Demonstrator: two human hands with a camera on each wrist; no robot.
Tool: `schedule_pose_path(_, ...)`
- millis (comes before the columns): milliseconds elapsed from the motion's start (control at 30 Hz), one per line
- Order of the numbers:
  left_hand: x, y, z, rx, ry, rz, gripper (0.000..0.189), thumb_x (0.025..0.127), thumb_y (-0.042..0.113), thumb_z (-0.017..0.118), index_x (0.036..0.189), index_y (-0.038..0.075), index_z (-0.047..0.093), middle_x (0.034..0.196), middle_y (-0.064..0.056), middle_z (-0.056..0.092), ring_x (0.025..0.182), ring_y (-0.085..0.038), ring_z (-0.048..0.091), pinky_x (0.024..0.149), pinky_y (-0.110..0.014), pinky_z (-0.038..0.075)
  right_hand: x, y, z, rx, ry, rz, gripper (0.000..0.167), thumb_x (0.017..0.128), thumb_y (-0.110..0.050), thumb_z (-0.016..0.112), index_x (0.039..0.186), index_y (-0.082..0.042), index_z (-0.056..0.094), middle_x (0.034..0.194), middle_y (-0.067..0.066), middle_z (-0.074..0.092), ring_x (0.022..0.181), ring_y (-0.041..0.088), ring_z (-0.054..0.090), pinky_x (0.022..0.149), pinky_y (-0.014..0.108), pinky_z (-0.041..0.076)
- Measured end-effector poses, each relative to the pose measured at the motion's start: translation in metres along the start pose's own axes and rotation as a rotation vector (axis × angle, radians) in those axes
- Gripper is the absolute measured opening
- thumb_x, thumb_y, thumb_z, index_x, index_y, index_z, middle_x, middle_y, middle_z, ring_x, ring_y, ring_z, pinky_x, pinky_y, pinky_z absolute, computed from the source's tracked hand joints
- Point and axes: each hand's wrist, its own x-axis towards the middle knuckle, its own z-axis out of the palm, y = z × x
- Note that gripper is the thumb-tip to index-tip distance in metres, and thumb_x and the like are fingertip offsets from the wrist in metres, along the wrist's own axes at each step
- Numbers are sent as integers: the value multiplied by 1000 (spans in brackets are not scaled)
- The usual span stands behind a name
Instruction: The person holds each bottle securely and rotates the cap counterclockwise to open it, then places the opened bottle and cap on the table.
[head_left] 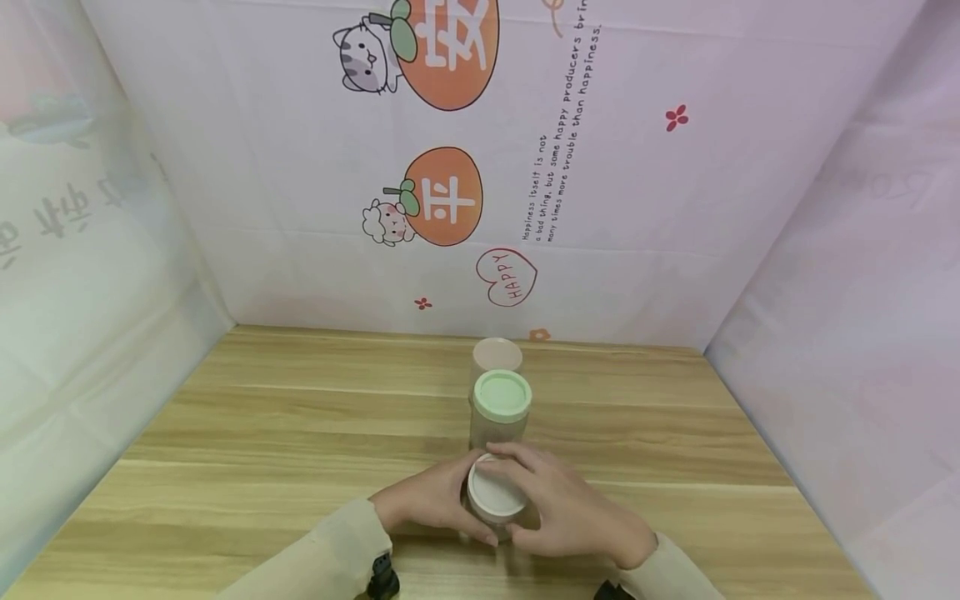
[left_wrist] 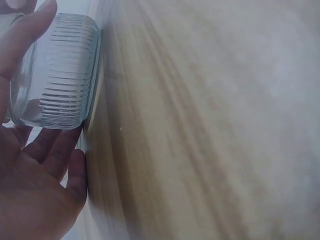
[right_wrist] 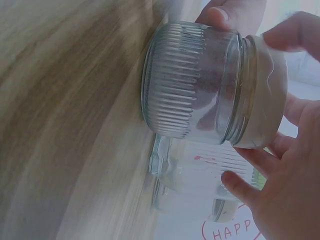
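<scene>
A clear ribbed glass jar [right_wrist: 185,82] stands upright on the table, topped by an off-white lid [head_left: 498,493]. My left hand [head_left: 431,500] grips the jar's body, its thumb on the near side and its fingers round the far side. From the right, my right hand [head_left: 566,504] holds the lid by its rim, the thumb in front and the fingers behind. A narrow strip of the jar's neck shows below the lid in the right wrist view. The glass [left_wrist: 67,75] looks see-through, with horizontal ribs around its lower part.
Directly behind stands a jar with a green lid [head_left: 502,396], and beyond that one with a pale pink lid [head_left: 497,355]. All are in a line on the wood-grain table [head_left: 300,433]. Printed white cloth [head_left: 615,183] walls the back and both sides.
</scene>
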Motion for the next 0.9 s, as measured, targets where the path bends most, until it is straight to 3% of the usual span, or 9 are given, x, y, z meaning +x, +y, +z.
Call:
schedule_pose_path(300,0,-1,0,30,10,-9,85,75,31,91,144,31,41,134,11,54,122,-9,53,104,-33,41,4,-4,3,-61,71,83,64,90,-53,70,144,-23,53,144,5,50,131,19,46,97,51,44)
schedule_pose_path(567,1,-2,-2,24,-3,8,93,75,32,91,150,32,35,138,10,52,124,-10,51,105,-33,42,5,-3,6,-155,124,143,72,84,-68,67,139,-22,58,130,-1,54,117,18,51,90,45,44)
schedule_pose_path(900,0,-3,-1,29,8,-6,87,75,31,91,145,31,39,135,10,53,122,-10,53,103,-32,43,5,-4,7,-131,123,172,74,82,-70,68,136,-20,60,123,-3,54,111,18,52,89,43,43)
